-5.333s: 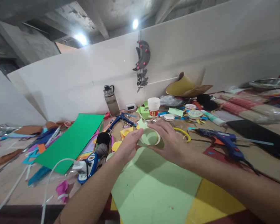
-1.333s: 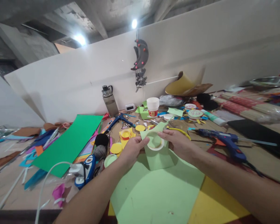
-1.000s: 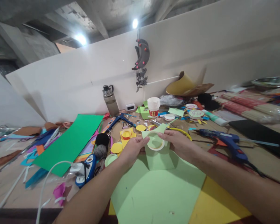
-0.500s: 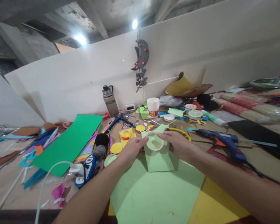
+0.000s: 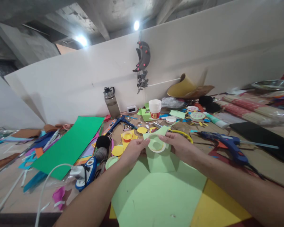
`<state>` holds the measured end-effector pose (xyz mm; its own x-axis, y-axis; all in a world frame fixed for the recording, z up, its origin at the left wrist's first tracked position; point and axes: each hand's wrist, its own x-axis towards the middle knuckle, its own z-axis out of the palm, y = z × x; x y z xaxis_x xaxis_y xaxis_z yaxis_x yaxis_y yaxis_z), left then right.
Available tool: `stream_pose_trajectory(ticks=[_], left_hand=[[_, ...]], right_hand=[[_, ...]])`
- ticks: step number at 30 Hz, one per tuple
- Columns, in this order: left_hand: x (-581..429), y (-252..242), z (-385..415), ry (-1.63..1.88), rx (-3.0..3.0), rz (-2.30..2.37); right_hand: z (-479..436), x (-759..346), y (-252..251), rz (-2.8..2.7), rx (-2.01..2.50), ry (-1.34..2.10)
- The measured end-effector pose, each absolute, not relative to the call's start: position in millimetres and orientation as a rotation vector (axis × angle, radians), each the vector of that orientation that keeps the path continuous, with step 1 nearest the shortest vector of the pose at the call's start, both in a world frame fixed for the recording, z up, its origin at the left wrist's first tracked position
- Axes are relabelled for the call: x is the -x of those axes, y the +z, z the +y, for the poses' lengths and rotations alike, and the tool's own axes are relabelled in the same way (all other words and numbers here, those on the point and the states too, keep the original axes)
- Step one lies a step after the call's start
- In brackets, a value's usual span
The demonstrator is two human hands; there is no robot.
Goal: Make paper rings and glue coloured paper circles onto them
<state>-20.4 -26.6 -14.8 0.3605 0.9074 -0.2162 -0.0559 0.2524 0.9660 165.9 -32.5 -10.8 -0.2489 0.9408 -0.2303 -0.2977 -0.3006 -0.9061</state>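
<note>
A: ok so what colours are we looking at? Clock centred on the paper piece (image 5: pixel 161 164).

B: That one's plain pale mint, and the ring (image 5: pixel 162 149) against it is whitish along the edge. The big sheet (image 5: pixel 156 198) at 6 is the same mint, yellow sheet (image 5: pixel 220 203) at 4.

A: And further round?

B: Glue gun (image 5: pixel 229 142) at 3 is blue with an orange bit. Vivid green sheet (image 5: pixel 68 145) at 9. Bottle (image 5: pixel 112 105) at 10 is smoky grey.

A: Anything patterned?

B: Cups (image 5: pixel 155 108) at 12: white, red band, yellowish mark. Above, also 12ish, a grey moon (image 5: pixel 145 56) with pinky-red dots.
</note>
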Motion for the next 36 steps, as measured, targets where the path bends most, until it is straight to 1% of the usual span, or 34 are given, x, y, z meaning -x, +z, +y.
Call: stream_pose_trajectory(ticks=[6,13,21,36], left_hand=[[19.9,-14.5,-25.5,0.864,-1.109,0.967],[20.1,-16.2,-26.2,0.886,-1.093,0.939],[18.9,-15.6,-25.1,0.885,-1.074,0.917],[17.2,-11.6,-27.5,0.962,-1.05,0.849]], right_hand=[[-31.5,-165.9,-13.4,-0.96,1.013,1.759],[-29.1,-165.7,-16.1,-0.98,1.006,1.675],[-29.1,-164.8,-15.9,-0.995,0.949,1.666],[-32.8,-165.0,-8.3,-0.99,1.095,1.587]])
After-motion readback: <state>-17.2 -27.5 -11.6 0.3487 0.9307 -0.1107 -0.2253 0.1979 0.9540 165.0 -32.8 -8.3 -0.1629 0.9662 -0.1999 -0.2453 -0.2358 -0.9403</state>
